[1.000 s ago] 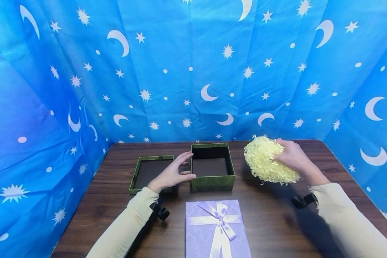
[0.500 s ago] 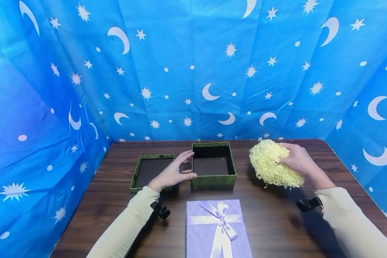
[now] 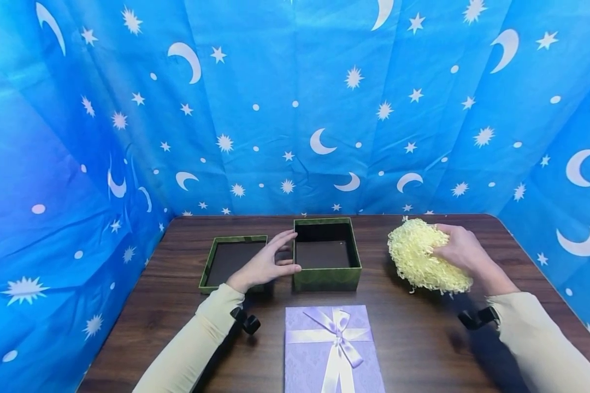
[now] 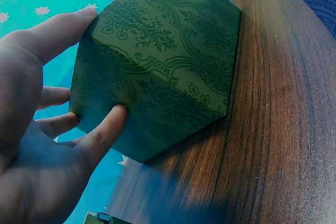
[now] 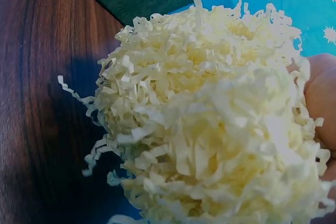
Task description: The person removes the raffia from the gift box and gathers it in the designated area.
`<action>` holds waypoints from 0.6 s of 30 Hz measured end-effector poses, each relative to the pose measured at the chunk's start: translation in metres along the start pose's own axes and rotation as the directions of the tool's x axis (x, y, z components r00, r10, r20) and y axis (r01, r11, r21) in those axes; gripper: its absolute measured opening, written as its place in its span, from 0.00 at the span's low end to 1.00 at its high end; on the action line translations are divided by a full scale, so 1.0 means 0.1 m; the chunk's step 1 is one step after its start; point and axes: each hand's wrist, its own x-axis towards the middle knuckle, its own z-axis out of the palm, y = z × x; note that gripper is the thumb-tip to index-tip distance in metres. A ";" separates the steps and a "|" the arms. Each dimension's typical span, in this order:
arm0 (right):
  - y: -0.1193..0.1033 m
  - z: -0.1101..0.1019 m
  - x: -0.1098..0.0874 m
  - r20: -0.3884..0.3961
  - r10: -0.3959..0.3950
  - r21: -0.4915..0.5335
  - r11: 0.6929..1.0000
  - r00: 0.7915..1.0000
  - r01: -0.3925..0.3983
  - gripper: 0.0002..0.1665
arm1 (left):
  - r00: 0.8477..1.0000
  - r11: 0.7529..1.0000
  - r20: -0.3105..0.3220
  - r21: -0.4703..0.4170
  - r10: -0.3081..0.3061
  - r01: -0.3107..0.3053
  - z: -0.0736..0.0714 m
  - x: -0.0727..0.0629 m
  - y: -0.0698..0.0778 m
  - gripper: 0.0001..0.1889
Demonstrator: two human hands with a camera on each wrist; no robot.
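R hand (image 3: 464,251) grips a bundle of pale-yellow crinkle-cut paper shred (image 3: 418,256), to R of open green box (image 3: 326,279), apart from it; L hand (image 3: 263,266) spread wide, touching box's L side. Best approach, prob.: R grip full but light so shred doesn't compact/shed, L bracing box gently vs. sliding on worktop (image 3: 413,344).

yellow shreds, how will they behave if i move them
The shreds are probably light, being thin, crinkled strips. A few may drop, since loose ends stick out. They are likely soft: they dip in where the right hand grips.
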 end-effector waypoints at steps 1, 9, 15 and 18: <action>0.02 0.00 -0.01 -0.001 0.000 -0.004 1.000 1.000 0.000 0.42 | 1.000 1.000 -0.001 -0.001 0.001 -0.001 0.00 0.00 0.00 0.44; 0.10 0.02 -0.10 0.004 0.033 -0.024 0.999 0.999 -0.033 0.44 | 1.000 1.000 0.005 -0.016 0.004 -0.003 0.01 -0.03 -0.02 0.44; 0.13 0.03 -0.17 0.005 0.061 0.001 0.998 0.998 -0.061 0.45 | 1.000 1.000 0.011 -0.011 0.009 -0.009 0.01 -0.04 -0.02 0.45; 0.13 0.04 -0.20 0.008 0.071 0.008 0.997 0.997 -0.071 0.46 | 1.000 1.000 0.015 -0.004 0.013 -0.012 0.01 -0.05 -0.01 0.45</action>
